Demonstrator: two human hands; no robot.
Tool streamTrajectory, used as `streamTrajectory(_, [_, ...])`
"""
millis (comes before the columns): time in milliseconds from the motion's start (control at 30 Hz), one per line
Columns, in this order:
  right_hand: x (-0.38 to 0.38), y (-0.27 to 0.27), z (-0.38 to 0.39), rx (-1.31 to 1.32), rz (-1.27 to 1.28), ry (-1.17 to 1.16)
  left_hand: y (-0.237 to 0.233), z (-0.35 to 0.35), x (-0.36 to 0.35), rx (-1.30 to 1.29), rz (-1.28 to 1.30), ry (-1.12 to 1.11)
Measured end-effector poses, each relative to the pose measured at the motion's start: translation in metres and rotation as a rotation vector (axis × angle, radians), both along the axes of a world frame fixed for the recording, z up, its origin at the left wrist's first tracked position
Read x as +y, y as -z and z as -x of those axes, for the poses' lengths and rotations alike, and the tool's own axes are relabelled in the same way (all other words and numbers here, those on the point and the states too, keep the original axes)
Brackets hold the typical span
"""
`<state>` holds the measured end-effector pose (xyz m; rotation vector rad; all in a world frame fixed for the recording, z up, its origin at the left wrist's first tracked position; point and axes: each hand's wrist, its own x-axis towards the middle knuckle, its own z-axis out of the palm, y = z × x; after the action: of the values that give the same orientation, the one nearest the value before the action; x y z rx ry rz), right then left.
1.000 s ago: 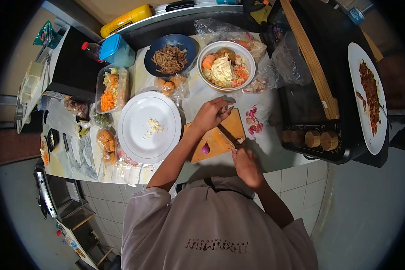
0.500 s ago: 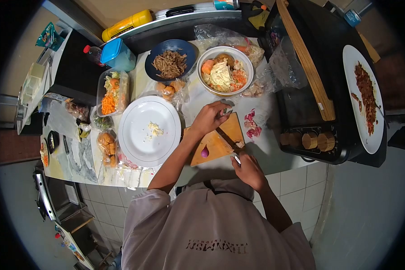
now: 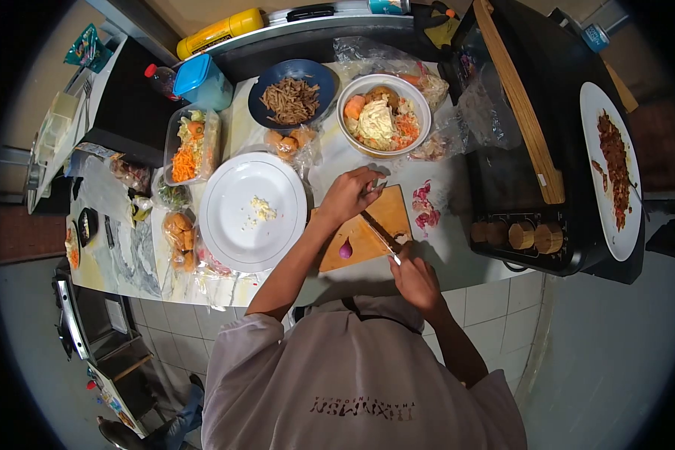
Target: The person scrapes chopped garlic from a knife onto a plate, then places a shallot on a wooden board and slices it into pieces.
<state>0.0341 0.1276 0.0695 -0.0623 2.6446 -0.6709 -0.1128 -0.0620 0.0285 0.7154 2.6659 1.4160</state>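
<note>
Cutting board [image 3: 352, 241]: left hand [image 3: 350, 193] covers something indistinct; right hand [image 3: 415, 276] grips knife [image 3: 379, 231].

Left hand [image 3: 350, 196] is resting at the far edge of a tan wooden cutting board [image 3: 394, 212], fingers curled. Whatever they are pinching is too small to make out. Right hand [image 3: 416, 279] is gripping the handle of a dark-bladed kitchen knife [image 3: 377, 231], its blade lying diagonally across the board. A small purple shallot [image 3: 345, 249] is sitting on the board's near left part, apart from the blade. Just left of the board, a round white plate [image 3: 236, 232] is carrying a little heap of pale chopped bits [image 3: 260, 209]. Pink-purple peelings [image 3: 425, 206] are lying on the counter just right of the board. A white bowl of mixed vegetables [image 3: 386, 154] is standing beyond the board.
</note>
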Motion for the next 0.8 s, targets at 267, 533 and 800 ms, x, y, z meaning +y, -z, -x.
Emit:
streamTrajectory(267, [-0.005,0.008,-0.002,-0.038,-0.062,0.013,0.003,-0.002,0.002,0.053,0.023,-0.006])
streamTrajectory(533, [0.006,0.008,0.004,0.008,-0.033,-0.015,0.003,0.000,0.005,0.049,0.022,-0.034])
streamTrajectory(800, [0.013,0.008,0.010,0.020,0.016,-0.036,0.003,0.000,0.007,0.043,0.057,-0.031])
